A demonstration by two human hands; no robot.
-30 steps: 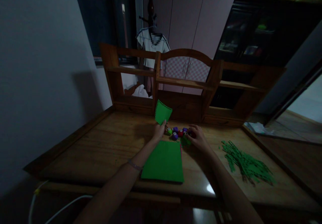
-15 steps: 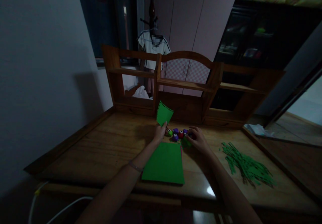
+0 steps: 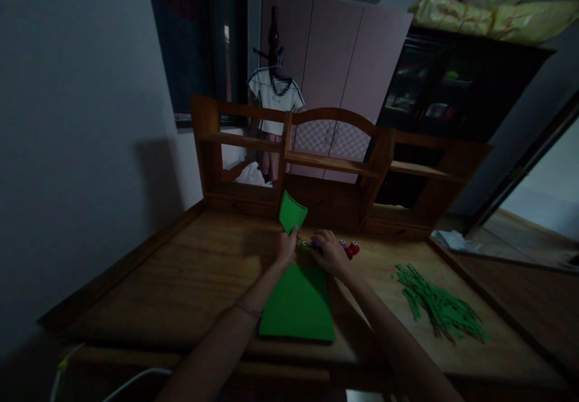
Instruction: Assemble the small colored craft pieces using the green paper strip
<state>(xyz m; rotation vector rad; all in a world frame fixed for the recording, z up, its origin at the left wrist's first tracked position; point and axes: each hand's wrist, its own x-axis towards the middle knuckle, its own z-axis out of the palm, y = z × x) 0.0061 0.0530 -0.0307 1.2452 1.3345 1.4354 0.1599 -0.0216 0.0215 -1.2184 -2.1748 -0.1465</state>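
My left hand (image 3: 287,244) holds up a small green sheet (image 3: 292,212) with rows of small holes along its edges. My right hand (image 3: 329,250) reaches over a group of small round toys with eyes, its fingers partly hiding them; what it grips is hard to tell. A green toy (image 3: 304,244) shows between the hands, and a red toy (image 3: 352,249) lies just right of my right hand. Nearer to me a larger green sheet or pad (image 3: 298,305) lies flat on the wooden desk (image 3: 203,269).
Thin green paper strips (image 3: 438,302) lie in a heap on the right of the desk. A wooden shelf unit (image 3: 335,164) stands along the back edge. A wall (image 3: 90,149) rises at the left, and a white cable (image 3: 136,381) hangs at the front left.
My right hand has moved left, over the toys and closer to my left hand. The red toy now shows to its right. The view has tilted up slightly.
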